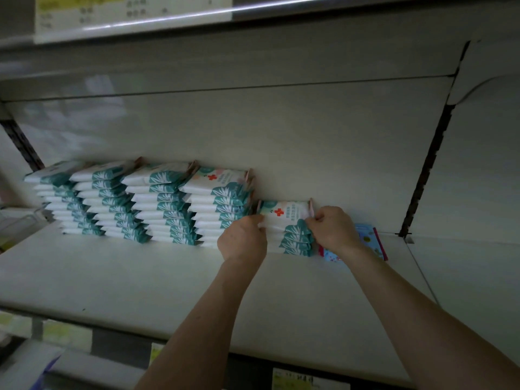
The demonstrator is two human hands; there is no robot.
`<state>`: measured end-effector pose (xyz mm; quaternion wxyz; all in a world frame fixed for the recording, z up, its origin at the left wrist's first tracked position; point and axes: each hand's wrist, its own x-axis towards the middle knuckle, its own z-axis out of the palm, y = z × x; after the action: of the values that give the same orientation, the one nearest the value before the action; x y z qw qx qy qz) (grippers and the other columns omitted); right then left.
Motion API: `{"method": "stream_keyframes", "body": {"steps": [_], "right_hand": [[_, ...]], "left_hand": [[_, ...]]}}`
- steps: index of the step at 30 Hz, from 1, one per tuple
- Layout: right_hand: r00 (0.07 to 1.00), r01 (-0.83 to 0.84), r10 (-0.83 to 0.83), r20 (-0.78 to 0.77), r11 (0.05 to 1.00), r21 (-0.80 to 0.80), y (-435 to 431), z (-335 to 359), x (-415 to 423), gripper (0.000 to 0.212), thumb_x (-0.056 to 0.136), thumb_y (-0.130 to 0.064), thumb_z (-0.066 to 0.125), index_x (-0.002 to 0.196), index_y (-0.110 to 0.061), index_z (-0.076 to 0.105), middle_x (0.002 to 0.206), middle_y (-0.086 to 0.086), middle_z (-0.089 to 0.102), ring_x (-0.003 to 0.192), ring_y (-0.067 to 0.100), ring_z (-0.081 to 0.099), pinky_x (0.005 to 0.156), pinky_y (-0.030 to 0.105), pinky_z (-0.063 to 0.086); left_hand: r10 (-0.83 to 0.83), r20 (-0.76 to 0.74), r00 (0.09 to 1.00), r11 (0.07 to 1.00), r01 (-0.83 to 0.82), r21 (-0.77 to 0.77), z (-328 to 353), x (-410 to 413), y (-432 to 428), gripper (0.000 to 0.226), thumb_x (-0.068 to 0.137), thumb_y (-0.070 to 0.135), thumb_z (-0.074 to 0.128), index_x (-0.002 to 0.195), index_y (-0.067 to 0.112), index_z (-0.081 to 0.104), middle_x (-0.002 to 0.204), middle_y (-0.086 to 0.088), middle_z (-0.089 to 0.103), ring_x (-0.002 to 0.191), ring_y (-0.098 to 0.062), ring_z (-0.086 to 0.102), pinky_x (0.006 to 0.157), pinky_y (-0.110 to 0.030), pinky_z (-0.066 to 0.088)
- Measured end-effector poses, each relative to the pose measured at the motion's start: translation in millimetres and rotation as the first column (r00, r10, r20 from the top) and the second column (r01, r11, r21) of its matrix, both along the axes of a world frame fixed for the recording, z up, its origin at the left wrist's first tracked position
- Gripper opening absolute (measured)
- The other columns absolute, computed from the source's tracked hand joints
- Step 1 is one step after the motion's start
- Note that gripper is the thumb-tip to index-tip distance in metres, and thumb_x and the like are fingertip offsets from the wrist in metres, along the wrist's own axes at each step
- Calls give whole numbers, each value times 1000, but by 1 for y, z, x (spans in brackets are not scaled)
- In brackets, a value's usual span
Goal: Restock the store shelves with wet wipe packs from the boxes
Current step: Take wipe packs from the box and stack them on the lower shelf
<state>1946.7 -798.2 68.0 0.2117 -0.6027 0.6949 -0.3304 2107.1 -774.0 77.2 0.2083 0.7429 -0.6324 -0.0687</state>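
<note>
On the pale shelf (140,277), left grip (243,237) and right grip (333,228) pinch opposite ends of the top white-and-teal plastic wipe pack (284,213); best set it level, edges flush.

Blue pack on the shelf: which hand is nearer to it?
Right. The right hand pinches the right end of the top pack, just left of the blue pack. The left hand grips that pack's left end, farther off.
</note>
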Motion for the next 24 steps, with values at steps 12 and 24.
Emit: {"method": "stream_keyframes", "body": {"steps": [12, 24], "right_hand": [[992, -83, 78, -102, 995, -46, 3, 11, -17, 24, 97, -22, 49, 90, -11, 69, 100, 12, 70, 89, 29, 64, 75, 32, 48], [984, 134, -94, -149, 948, 288, 32, -14, -97, 35, 81, -44, 71, 88, -11, 58, 85, 7, 61, 84, 26, 60, 66, 29, 44]], "left_hand": [[-92, 89, 992, 996, 93, -3, 2, -14, 4, 40, 102, 23, 42, 138, 39, 48, 125, -2, 63, 110, -24, 60, 87, -33, 48], [-335, -79, 939, 938, 340, 67, -14, -87, 30, 27, 94, 18, 44, 101, 18, 70, 99, -5, 71, 98, -26, 65, 83, -36, 54]]}}
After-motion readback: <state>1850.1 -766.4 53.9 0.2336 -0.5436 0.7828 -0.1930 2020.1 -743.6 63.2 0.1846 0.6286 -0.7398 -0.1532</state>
